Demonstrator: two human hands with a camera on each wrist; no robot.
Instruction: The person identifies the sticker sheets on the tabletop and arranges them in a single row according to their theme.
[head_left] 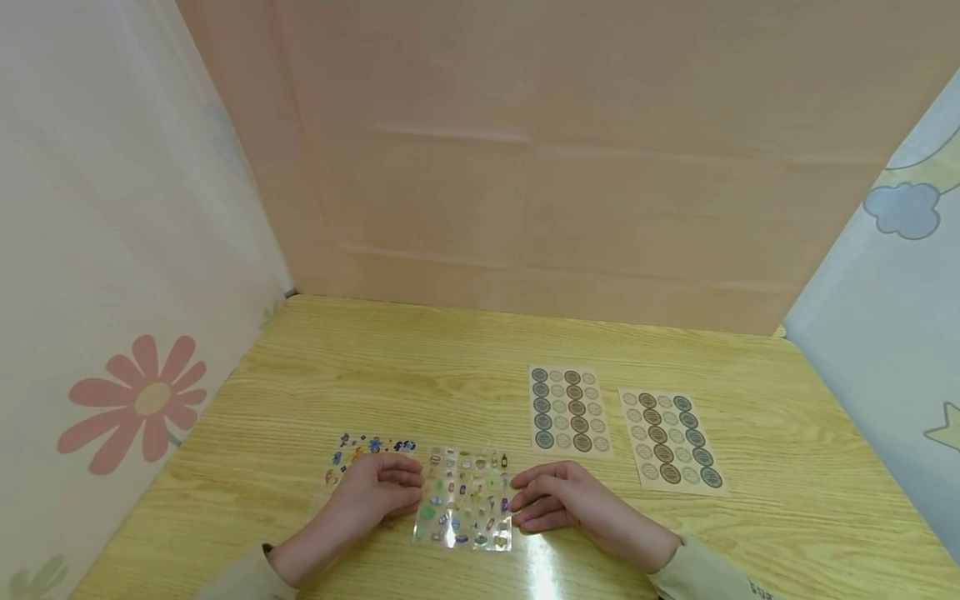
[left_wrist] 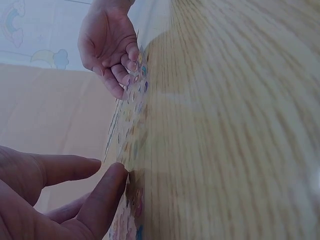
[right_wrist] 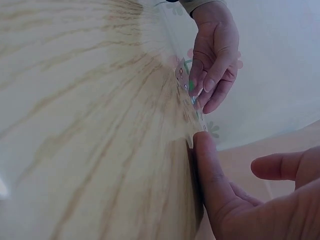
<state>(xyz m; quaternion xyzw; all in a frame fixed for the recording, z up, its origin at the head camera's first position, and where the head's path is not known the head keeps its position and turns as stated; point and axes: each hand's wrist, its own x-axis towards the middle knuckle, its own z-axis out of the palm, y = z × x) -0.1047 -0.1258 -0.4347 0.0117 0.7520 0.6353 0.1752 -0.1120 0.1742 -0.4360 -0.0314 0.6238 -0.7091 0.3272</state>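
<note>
A clear sticker sheet (head_left: 468, 500) with several rows of small colourful pictures lies on the table between the hands. The left hand (head_left: 378, 490) is at its left edge, fingers bent loosely. In the left wrist view this hand's thumb (left_wrist: 107, 197) comes down at the sheet, apart from the finger above. On the other side, the right hand (head_left: 558, 500) has its fingertips right at the sheet's right edge. Thumb and forefinger stand apart there too, as the right wrist view shows. Partly hidden under the left hand is a second sticker sheet (head_left: 375, 443) with blue, purple and orange pictures.
Two tan sheets of round labels, a nearer-centre one (head_left: 567, 410) and one further right (head_left: 670, 437), lie on the wooden table (head_left: 420, 358). Behind stands a plain peach-coloured backdrop (head_left: 525, 167); patterned curtains hang at both sides.
</note>
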